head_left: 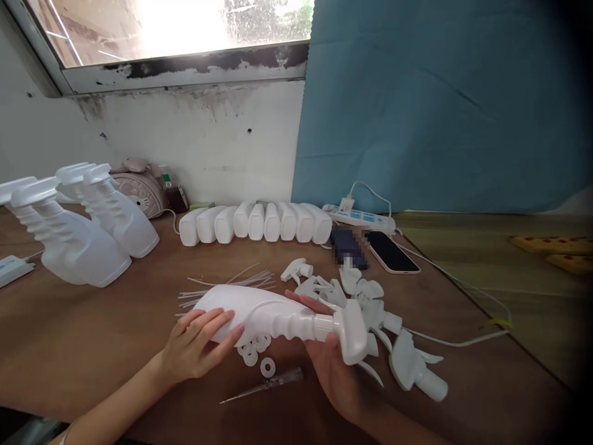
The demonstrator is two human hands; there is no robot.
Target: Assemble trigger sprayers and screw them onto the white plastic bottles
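Note:
A white spray bottle [264,312] lies sideways in the air above the table, its trigger head [353,332] pointing right. My left hand [199,346] grips the bottle's body near its base, fingers over the front side. Around the neck and collar my right hand [331,371] is closed, with part of its fingers hidden behind the bottle. Several white ring washers [267,367] lie beneath the bottle, beside a clear-handled screwdriver [278,380]. Thin white tubes [250,279] are spread behind it. Loose trigger sprayer heads [370,303] are heaped to the right.
Several assembled spray bottles [78,241] stand at the left. A row of white bottles [257,222] lies along the wall, bases facing me. Two phones, one a pink-edged phone [393,252], lie near a power strip [364,218]. A white cable [463,342] crosses the right edge.

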